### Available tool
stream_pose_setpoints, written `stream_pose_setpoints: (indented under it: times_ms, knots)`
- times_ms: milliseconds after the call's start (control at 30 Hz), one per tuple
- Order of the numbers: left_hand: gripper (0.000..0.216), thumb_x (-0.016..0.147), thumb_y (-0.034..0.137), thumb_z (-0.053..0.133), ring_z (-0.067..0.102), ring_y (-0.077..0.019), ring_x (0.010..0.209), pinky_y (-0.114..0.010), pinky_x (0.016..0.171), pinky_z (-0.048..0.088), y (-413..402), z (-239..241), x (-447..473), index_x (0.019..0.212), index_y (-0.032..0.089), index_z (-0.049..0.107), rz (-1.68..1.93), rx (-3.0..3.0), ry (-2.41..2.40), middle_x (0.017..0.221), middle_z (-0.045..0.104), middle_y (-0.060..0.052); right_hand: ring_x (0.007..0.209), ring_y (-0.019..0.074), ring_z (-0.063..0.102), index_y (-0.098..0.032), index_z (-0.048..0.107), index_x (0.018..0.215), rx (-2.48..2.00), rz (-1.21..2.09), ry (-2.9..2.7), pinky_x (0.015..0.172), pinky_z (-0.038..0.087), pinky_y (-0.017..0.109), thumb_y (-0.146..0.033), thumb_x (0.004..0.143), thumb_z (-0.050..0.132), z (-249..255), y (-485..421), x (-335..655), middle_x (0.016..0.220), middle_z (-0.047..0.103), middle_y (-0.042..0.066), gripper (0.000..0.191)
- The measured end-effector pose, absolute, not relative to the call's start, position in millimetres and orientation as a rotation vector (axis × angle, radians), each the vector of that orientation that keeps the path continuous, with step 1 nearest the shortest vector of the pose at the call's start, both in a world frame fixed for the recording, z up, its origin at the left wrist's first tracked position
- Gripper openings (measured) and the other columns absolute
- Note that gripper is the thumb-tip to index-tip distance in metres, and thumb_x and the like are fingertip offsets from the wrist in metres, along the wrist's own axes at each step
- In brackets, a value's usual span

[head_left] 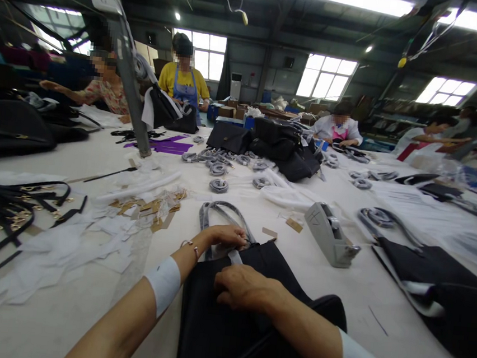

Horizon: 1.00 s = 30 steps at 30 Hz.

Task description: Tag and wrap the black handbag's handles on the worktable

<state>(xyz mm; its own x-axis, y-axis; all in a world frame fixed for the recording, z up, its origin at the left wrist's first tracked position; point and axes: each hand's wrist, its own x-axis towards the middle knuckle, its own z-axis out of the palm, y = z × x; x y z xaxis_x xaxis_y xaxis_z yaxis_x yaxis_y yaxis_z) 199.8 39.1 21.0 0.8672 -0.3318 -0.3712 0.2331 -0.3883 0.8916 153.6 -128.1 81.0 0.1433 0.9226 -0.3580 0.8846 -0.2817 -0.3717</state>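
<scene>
Now: both hands on bag (pixel 223 335)
Left hand (pixel 227 236): closed on handle (pixel 205 218)
Right hand (pixel 245 286): fingers curled, gripping bag top
Nearby: tape dispenser (pixel 330 235)

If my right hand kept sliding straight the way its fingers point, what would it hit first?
Probably your own left forearm, just past the edge of the bag; the right hand points left across it, though depth is unclear.
</scene>
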Motion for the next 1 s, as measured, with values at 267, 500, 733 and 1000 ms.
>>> stream_pose_setpoints:
  times_ms: [267,500,733,1000]
  knots:
    - [0.027,0.071,0.042,0.063,0.044,-0.009,0.048,-0.022,0.046,0.032,36.7,18.8,205.6,0.067,0.017,0.057,-0.782,1.761,-0.152,0.059,0.055,0.001,0.091,0.0252,0.064,-0.023,0.068,0.101,-2.276,0.837,-1.862,0.068,0.045,0.03,-0.032,0.079,0.061,69.0,-127.0,154.2,0.097,0.07,0.005,0.025]
    - [0.023,0.071,0.038,0.064,0.048,-0.0096,0.049,-0.021,0.05,0.037,29.8,14.9,208.3,0.074,0.016,0.062,-0.645,1.895,-0.116,0.056,0.055,0.003,0.091,0.0246,0.064,-0.023,0.068,0.1,-2.281,0.841,-1.846,0.068,0.045,0.029,-0.031,0.079,0.06,73.0,-126.5,155.2,0.1,0.07,0.006,0.024]
    - [0.019,0.076,0.023,0.055,0.059,-0.0142,0.072,-0.023,0.066,0.045,15.4,22.2,207.4,0.089,0.013,0.064,-0.307,2.159,-0.115,0.081,0.067,-0.003,0.088,0.0243,0.064,-0.023,0.068,0.099,-2.289,0.841,-1.828,0.069,0.047,0.03,-0.03,0.079,0.06,72.0,-125.5,156.9,0.098,0.07,0.006,0.023]
    - [0.011,0.063,0.006,0.062,0.061,-0.0271,0.082,-0.037,0.079,0.044,34.0,34.8,199.2,0.066,0.016,0.065,-0.261,2.608,-0.084,0.069,0.064,-0.008,0.091,0.025,0.064,-0.024,0.068,0.1,-2.304,0.845,-1.798,0.071,0.047,0.031,-0.032,0.079,0.061,72.1,-126.2,157.7,0.1,0.07,0.005,0.023]
